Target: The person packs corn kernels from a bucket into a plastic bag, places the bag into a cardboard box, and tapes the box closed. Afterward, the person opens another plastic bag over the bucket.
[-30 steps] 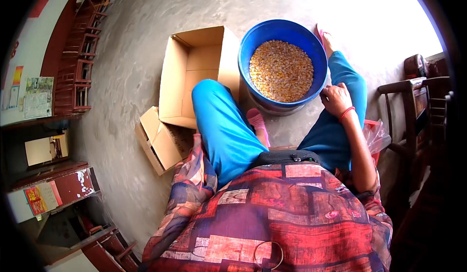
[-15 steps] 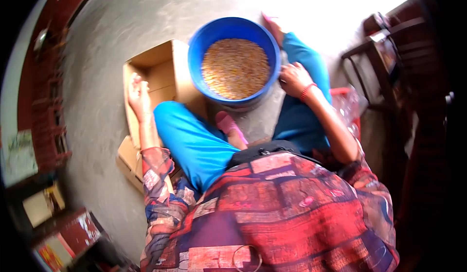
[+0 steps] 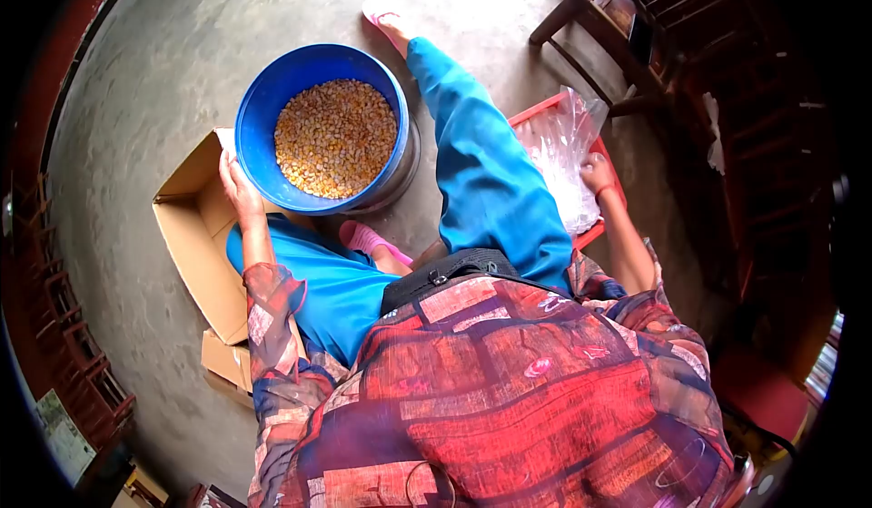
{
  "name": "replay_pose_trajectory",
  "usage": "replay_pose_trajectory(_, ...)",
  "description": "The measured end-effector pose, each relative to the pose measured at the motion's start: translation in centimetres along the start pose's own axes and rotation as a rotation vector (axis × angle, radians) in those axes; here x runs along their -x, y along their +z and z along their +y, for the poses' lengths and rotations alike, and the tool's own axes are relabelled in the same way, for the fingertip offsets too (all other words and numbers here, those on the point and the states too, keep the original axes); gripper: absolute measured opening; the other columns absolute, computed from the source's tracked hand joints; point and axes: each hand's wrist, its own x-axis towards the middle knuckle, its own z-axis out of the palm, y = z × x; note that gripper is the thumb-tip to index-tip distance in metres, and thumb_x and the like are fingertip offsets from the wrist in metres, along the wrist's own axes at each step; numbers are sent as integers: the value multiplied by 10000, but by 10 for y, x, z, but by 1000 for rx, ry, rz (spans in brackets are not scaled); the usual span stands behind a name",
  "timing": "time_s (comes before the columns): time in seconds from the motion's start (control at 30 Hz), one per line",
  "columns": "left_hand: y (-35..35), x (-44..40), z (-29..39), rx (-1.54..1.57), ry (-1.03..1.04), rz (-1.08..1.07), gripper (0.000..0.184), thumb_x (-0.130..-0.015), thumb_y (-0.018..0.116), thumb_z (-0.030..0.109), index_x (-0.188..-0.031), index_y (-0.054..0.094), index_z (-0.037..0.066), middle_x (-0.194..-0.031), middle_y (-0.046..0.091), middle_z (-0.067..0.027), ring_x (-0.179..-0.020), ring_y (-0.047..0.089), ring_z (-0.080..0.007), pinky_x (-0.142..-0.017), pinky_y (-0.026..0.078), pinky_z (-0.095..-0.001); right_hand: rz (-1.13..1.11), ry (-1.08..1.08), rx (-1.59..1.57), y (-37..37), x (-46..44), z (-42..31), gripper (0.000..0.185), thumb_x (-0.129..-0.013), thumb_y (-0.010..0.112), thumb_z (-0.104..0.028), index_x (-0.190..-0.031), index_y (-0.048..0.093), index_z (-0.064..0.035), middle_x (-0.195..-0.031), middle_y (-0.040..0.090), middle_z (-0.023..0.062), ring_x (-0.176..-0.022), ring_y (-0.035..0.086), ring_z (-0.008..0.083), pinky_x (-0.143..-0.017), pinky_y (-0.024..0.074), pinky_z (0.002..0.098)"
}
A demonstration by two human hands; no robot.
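A blue tub (image 3: 259, 77) with loose corn kernels (image 3: 336, 136) in it stands between my knees, propped on something round and dark. My left hand (image 3: 240, 190) lies along the tub's left side with fingers stretched out, beside the open cardboard box (image 3: 195, 249). Whether its fingertips press on the tub is hard to tell. Past my right knee, my right hand (image 3: 597, 174) is closed on the edge of a clear plastic bag (image 3: 565, 158). The bag lies in a red tray (image 3: 590, 236), and its contents look pale and unclear.
A wooden chair (image 3: 599, 45) stands beyond the red tray, with more dark furniture along the right. My foot in a pink sandal (image 3: 386, 19) is stretched forward on the concrete floor (image 3: 163, 72). A smaller cardboard piece (image 3: 225, 360) lies by my left sleeve.
My right hand has gone from beside the tub to the plastic bag on the right. My left hand has moved from over the box to the tub's side. The view has turned right.
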Motion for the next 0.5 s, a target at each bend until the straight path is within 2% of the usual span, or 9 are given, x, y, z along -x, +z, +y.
replay_pose_trajectory(0.03,0,1,0,-5,2,8,435,-918,351,288,-1258,366,17,-1196,466,-137,-1063,466,-189,-909,357,-290,101,-108,-166,79,-15,96,255,-607,570,16,-827,446,-15,-760,477,78,-700,475,195,-651,411,300)
replay_pose_trajectory(0.07,0,1,-1,-34,8,30,434,-918,351,288,-1255,370,15,-1193,469,-135,-1063,467,-194,-909,357,-293,-384,155,189,19,38,24,245,-609,579,-5,-823,461,-16,-761,489,84,-700,485,201,-648,417,303)
replay_pose_trajectory(0.17,-6,7,-5,-133,40,66,428,-918,348,299,-1238,395,18,-1176,488,-127,-1056,474,-204,-907,361,-301,-701,147,241,31,84,-18,224,-615,603,-66,-812,507,-20,-766,524,100,-702,515,220,-636,433,312)
replay_pose_trajectory(0.23,-16,9,-11,-275,119,-59,422,-919,344,316,-1206,439,22,-1149,511,-126,-1045,485,-205,-899,368,-301,-773,109,236,40,93,-35,220,-618,620,-108,-804,538,-23,-770,548,111,-702,535,233,-628,443,318)
replay_pose_trajectory(0.27,-18,12,-13,-279,122,-66,402,-918,341,305,-1140,489,5,-1099,545,-174,-1020,519,-272,-873,388,-332,-793,95,232,39,93,-42,221,-620,628,-128,-801,553,-25,-772,560,116,-703,546,239,-624,448,322)
replay_pose_trajectory(0.4,-24,20,-19,-357,17,-156,380,-921,329,303,-1107,512,26,-952,598,-175,-887,579,-280,-776,439,-347,-798,112,172,17,70,-43,244,-627,662,-210,-785,614,-30,-778,607,138,-705,586,265,-609,470,334)
replay_pose_trajectory(0.43,-23,23,-18,-326,18,-156,370,-923,325,288,-1083,522,19,-884,605,-167,-816,588,-271,-724,447,-350,-770,132,38,5,61,-34,339,-593,678,-310,-747,624,-13,-692,617,151,-660,588,255,-607,465,343)
replay_pose_trajectory(0.47,-24,24,-18,-320,-5,-148,355,-922,331,273,-1070,528,16,-846,603,-158,-777,583,-258,-702,446,-346,-689,-4,110,8,49,-17,385,-586,687,-331,-778,629,-3,-761,624,181,-701,594,265,-639,466,352)
replay_pose_trajectory(0.5,-24,24,-18,-315,-26,-140,341,-920,338,258,-1057,534,14,-808,600,-148,-738,579,-245,-680,445,-343,-668,45,183,-10,40,-26,468,-565,693,-327,-874,624,18,-862,618,196,-793,598,288,-733,460,350)
